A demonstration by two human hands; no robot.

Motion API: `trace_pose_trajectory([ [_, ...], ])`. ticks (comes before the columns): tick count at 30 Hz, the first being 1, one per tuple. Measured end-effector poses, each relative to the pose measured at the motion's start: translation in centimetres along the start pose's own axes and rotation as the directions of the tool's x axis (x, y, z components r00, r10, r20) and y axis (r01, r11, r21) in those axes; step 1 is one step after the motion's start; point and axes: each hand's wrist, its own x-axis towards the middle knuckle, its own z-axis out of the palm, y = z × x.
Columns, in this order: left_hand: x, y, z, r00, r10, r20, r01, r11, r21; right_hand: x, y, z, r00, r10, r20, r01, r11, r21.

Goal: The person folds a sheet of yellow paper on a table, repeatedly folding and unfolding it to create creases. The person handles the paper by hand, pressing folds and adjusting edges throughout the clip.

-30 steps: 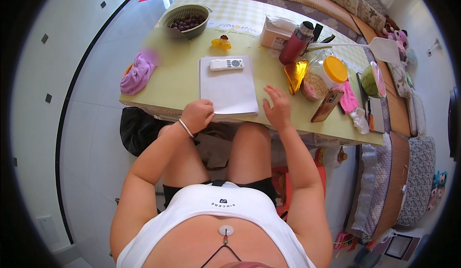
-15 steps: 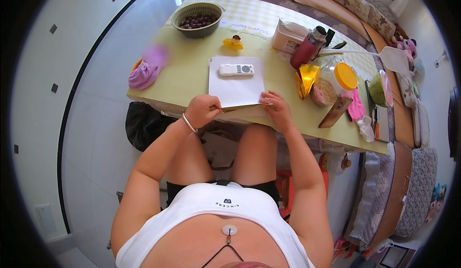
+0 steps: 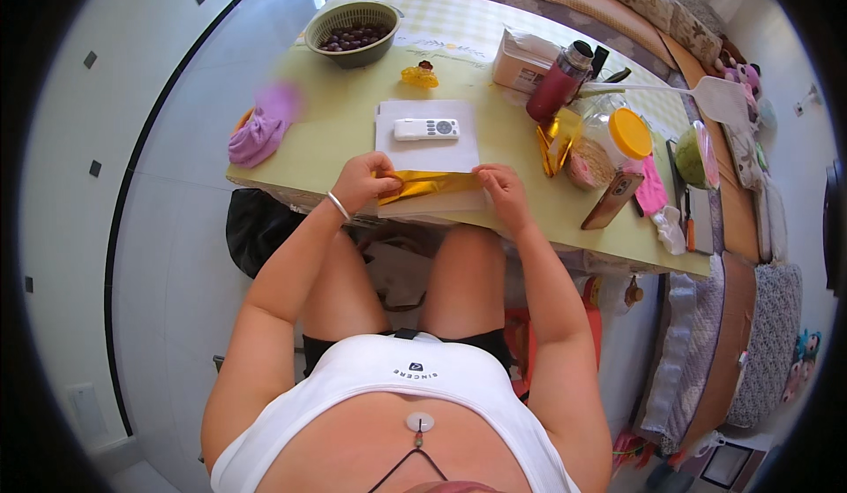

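The table [image 3: 353, 131], pale green and smooth, has its near edge hidden beneath both hands. The white sheet [image 3: 428, 149] lies flat between them; its gold underside, glossy, folds up along the near edge. Left hand [image 3: 366, 184] and right hand [image 3: 503, 188] pinch that fold's ends. A slim white remote [image 3: 425, 128] rests just beyond.

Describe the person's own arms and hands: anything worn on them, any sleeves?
Both arms are bare from shoulder to fingers, with no sleeves or gloves. The left hand has a thin silver bangle at the wrist. The right hand shows no jewellery.
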Motion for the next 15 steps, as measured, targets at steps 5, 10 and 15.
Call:
trace_pose_trajectory([
  [5, 0.8, -0.4, 0.2, 0.997, -0.068, 0.037, 0.070, 0.995, -0.070, 0.7, -1.7, -0.4, 0.997, 0.009, 0.078, -0.011, 1.000, 0.019],
  [10, 1.4, -1.3, -0.2, 0.995, -0.092, -0.047, 0.078, 0.968, -0.238, 0.9, -3.2, -1.0, 0.987, -0.005, 0.159, -0.001, 0.999, 0.033],
  [15, 2.3, -2.2, -0.1, 0.991, -0.108, -0.084, 0.075, 0.943, -0.323, 1.2, -1.5, -0.3, 0.998, -0.012, 0.059, 0.011, 1.000, 0.009],
])
